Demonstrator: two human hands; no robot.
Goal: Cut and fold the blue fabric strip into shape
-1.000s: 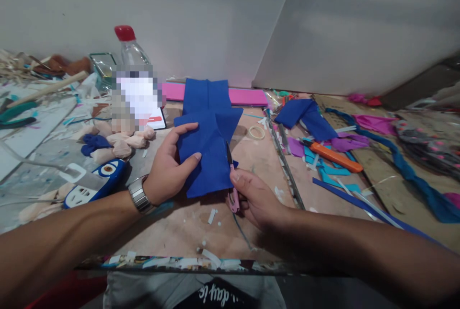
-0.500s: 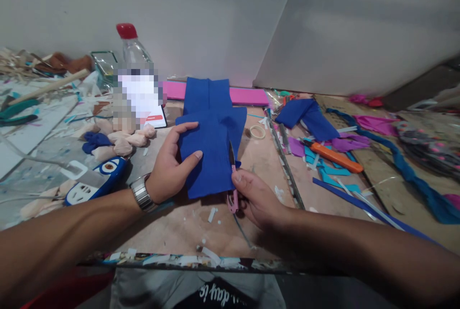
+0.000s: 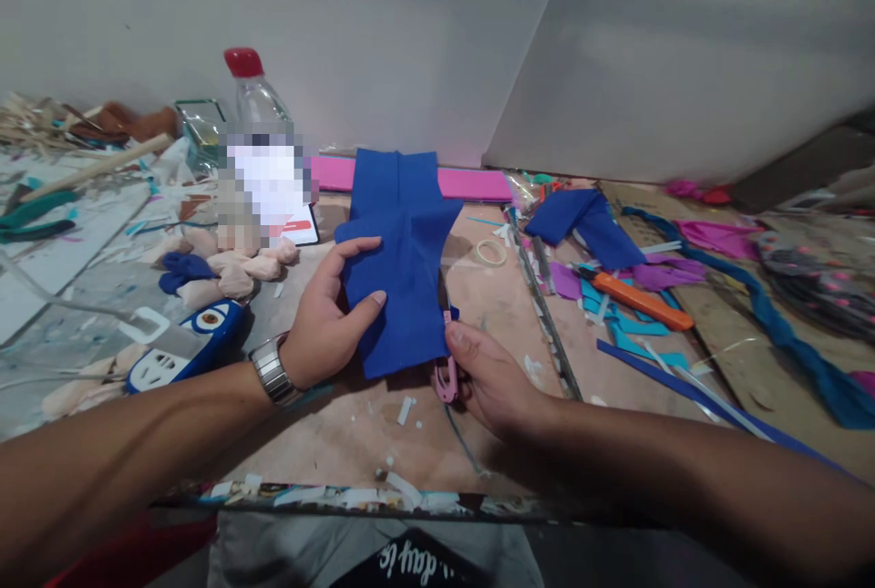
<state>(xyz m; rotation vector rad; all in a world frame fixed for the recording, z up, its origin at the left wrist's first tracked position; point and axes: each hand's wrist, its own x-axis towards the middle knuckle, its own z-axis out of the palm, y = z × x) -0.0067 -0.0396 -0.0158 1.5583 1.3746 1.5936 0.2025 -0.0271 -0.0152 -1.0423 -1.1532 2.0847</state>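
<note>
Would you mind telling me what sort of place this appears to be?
Probably a small craft workshop: the right hand holds pink scissors at a blue sheet, and an orange cutter lies among coloured scraps.

The cloth (image 3: 403, 273) lies between phone (image 3: 277, 191) and cutter (image 3: 643, 301).

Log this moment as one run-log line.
left hand: spread on blue fabric | right hand: gripping pink-handled snips at fabric's right edge | to the right: orange utility knife | to the left: smartphone
</note>
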